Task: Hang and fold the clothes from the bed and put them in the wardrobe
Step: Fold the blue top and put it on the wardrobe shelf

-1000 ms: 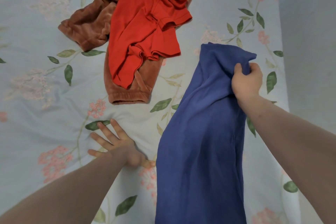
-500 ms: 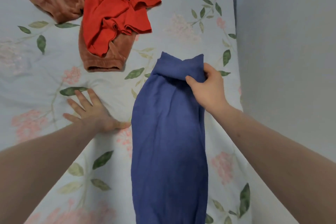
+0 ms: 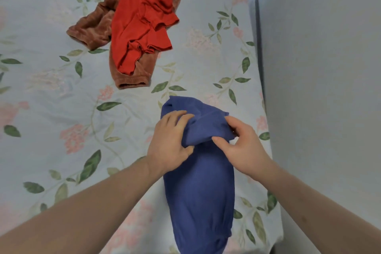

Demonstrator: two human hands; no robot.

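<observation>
Folding step: both hands on the blue garment [image 3: 200,187] at the bed's [image 3: 51,150] right edge. Left hand [image 3: 170,142] and right hand [image 3: 241,148] each pinch its doubled-over top. Next, prob. flatten the fold (red top [image 3: 142,27] & brown piece [image 3: 92,29] wait).

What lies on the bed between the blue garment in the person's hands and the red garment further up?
In the head view, only bare floral bedsheet separates the blue garment from the red garment.
</observation>
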